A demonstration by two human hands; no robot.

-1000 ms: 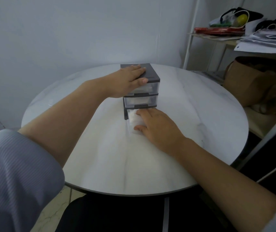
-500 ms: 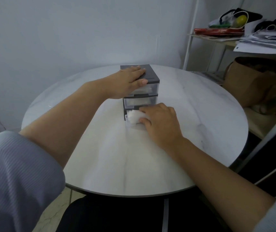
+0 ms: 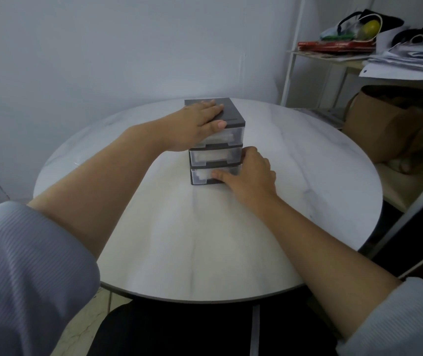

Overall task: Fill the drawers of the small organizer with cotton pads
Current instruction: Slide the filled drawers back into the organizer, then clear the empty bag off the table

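Observation:
A small dark grey organizer [image 3: 232,114] with three clear drawers stands at the middle of the round white table [image 3: 307,155]. White cotton pads [image 3: 201,173] show through the fronts of all three drawers. My left hand [image 3: 200,124] lies flat on the organizer's top, thumb against the top drawer. My right hand [image 3: 248,173] presses against the front of the bottom drawer [image 3: 205,176], which sits flush in the frame, with the fingers reaching up to the middle drawer [image 3: 213,156].
A white metal shelf [image 3: 333,55] with papers, a red book and bags stands at the back right. Below it sits a brown paper bag [image 3: 384,124]. A dark chair back [image 3: 410,222] is at the table's right edge. The wall is close behind.
The bottom drawer was pulled out with my right hand pressing cotton pads into it. It is now pushed in, and my right hand has moved forward against its front.

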